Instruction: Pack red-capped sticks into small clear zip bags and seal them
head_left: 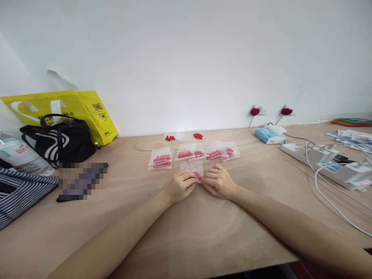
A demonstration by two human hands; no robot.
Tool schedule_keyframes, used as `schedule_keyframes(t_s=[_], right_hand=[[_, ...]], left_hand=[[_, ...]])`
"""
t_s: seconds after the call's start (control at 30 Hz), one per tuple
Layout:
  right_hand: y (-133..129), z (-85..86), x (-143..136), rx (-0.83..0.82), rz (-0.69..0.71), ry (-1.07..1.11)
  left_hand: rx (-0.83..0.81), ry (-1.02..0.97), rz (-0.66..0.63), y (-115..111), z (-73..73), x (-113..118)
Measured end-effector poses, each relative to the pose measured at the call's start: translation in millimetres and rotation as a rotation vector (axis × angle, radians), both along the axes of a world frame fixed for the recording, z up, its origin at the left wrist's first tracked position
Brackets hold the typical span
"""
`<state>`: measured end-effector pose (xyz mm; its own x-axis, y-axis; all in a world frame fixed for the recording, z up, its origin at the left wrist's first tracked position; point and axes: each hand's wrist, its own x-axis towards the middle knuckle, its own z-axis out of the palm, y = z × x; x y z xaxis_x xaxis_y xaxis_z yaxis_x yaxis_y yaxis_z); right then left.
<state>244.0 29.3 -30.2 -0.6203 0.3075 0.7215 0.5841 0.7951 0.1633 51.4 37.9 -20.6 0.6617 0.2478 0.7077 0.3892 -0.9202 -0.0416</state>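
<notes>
On the tabletop (183,240), your left hand (181,186) and right hand (219,182) pinch the near edge of a clear bag (189,166), red pieces (198,175) inside; filled bags (190,152) lie just beyond, and broad open surface separates your right hand from the white power strip (328,167).

On my left I see a yellow bag (101,122) behind a black bag (77,144). On my right, a blue tissue pack (266,135) lies near a white power strip (338,173).
</notes>
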Motion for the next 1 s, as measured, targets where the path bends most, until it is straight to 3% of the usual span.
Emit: schedule_keyframes(t_s=[0.37, 0.6, 0.87, 1.0], right_hand=[[-1.6, 4.6, -0.4, 0.010, 0.020, -0.052], [-1.0, 1.2, 7.0, -0.003, 0.038, -0.047], [-2.3, 1.1, 9.0, -0.042, 0.025, -0.002], [-4.8, 1.2, 9.9, -0.184, 0.044, 0.045]], left_hand=[[0.187, 0.080, 0.022, -1.9, 4.7, -0.7], [0.283, 0.148, 0.070, -7.9, 11.4, -24.0], [0.236, 0.092, 0.116, -13.2, 13.5, -45.7], [0.186, 0.087, 0.090, -11.9, 11.9, -45.2]])
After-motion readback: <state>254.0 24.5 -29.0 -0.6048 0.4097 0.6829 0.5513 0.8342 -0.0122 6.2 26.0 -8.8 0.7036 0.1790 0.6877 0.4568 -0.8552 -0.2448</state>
